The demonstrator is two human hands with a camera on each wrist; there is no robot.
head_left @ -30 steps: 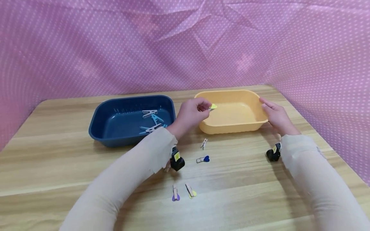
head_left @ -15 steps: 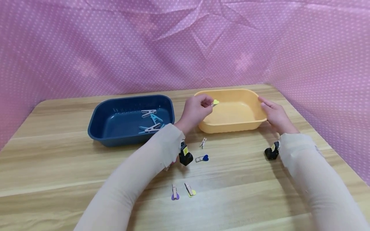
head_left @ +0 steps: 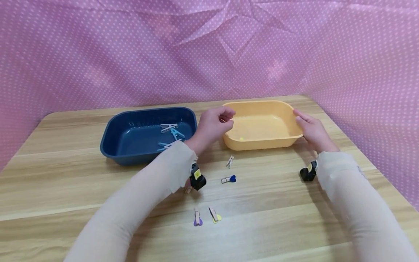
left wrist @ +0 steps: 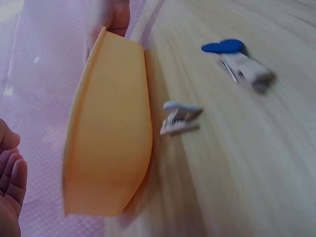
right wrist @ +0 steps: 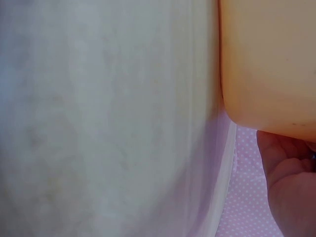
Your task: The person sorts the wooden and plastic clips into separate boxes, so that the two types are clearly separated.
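My left hand (head_left: 214,123) hovers at the left end of the yellow basin (head_left: 265,145), thumb and fingers apart with nothing between them. Low inside that basin, just behind its front rim, a small yellow spot (head_left: 241,138) shows; the rest of it is hidden. At the basin's right end, my right hand (head_left: 312,133) grips the rim, thumb over the edge. In front of the basin lie a small wooden clothespin (head_left: 230,162) and a clothespin with a dark blue heart (head_left: 228,179). The left wrist view shows the basin's side wall (left wrist: 111,128) near my left fingers (left wrist: 17,180).
A navy basin (head_left: 114,157) at the left holds several white and blue clothespins (head_left: 176,134). Nearer me lie clothespins with a purple heart (head_left: 197,217) and a yellow heart (head_left: 214,214). Another clothespin (head_left: 188,188) is partly hidden by my left wrist camera. A pink dotted cloth (head_left: 209,54) hangs behind.
My left hand moved right over the yellow basin, let go of the yellow-heart clothespin, and drew back left. A yellow spot now shows in the basin. My right hand stays on the rim.
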